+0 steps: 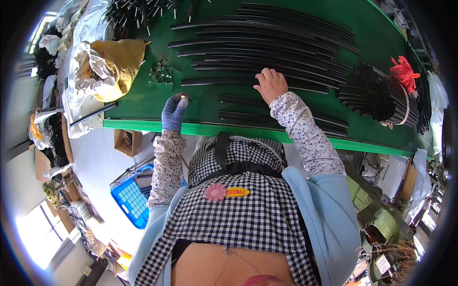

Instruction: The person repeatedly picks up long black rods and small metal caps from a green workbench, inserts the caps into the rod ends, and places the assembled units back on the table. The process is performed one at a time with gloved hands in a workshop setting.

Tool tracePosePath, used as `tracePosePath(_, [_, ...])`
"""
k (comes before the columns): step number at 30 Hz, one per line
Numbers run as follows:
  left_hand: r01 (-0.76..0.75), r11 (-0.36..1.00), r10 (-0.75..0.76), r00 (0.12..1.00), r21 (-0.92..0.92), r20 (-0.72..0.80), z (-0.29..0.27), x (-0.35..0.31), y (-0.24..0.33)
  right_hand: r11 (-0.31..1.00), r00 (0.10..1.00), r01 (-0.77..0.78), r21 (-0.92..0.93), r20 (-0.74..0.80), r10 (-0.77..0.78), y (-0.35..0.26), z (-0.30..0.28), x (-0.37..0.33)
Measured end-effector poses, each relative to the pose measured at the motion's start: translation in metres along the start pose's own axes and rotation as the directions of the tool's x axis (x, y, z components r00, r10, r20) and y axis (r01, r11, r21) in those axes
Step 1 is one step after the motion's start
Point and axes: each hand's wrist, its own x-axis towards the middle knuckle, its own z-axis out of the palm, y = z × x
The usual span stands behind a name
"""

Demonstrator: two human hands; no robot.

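Observation:
My left hand (174, 112) wears a blue-grey knit glove with bare fingertips. Its thumb and forefinger are pinched together over the green table, and a tiny dark thing by the tips is too small to name. My bare right hand (272, 86) has its fingers curled across a long black rod (217, 82), thumb on the near side. Beyond it, more black rods (267, 51) lie side by side in rows. Two shorter rows of black rods (238, 116) lie nearer me. A scatter of small metal screws (163, 74) is beyond my left hand.
A yellow bag (125, 64) stands open at the table's left. At the right lies a banded bundle of black rods (381, 97) with a red tie (404, 74). Dark metal-tipped pieces (140, 12) pile up at the back. The green table edge (238, 129) runs before me; a blue crate (131, 202) is below.

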Motion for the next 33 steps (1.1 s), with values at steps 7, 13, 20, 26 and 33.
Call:
tracePosePath(7, [-0.095, 0.929, 0.064, 0.993, -0.359, -0.098, -0.026, -0.02, 0.033, 0.973, 0.991, 0.111, 0.202, 0.049, -0.123, -0.013, -0.05, 0.013])
tracePosePath(13, [-0.36, 0.866, 0.272, 0.921, -0.346, -0.279, -0.07, -0.012, 0.109, 0.927, 0.916, 0.359, 0.107, -0.23, -0.328, -0.045, -0.187, 0.024])
tracePosePath(20, [-0.485, 0.797, 0.378, 0.865, -0.36, -0.33, -0.071, -0.008, 0.143, 0.919, 0.903, 0.377, 0.119, -0.27, -0.336, -0.049, -0.234, 0.018])
tracePosePath(26, [-0.502, 0.69, 0.352, 0.862, -0.521, -0.365, -0.069, -0.009, 0.152, 0.922, 0.93, 0.319, 0.217, -0.261, -0.26, -0.05, -0.245, 0.011])
tracePosePath(33, [-0.56, 0.768, 0.562, 0.822, -0.311, -0.092, -0.035, -0.029, 0.179, 0.906, 0.938, 0.319, 0.279, -0.233, -0.258, -0.039, -0.241, -0.007])
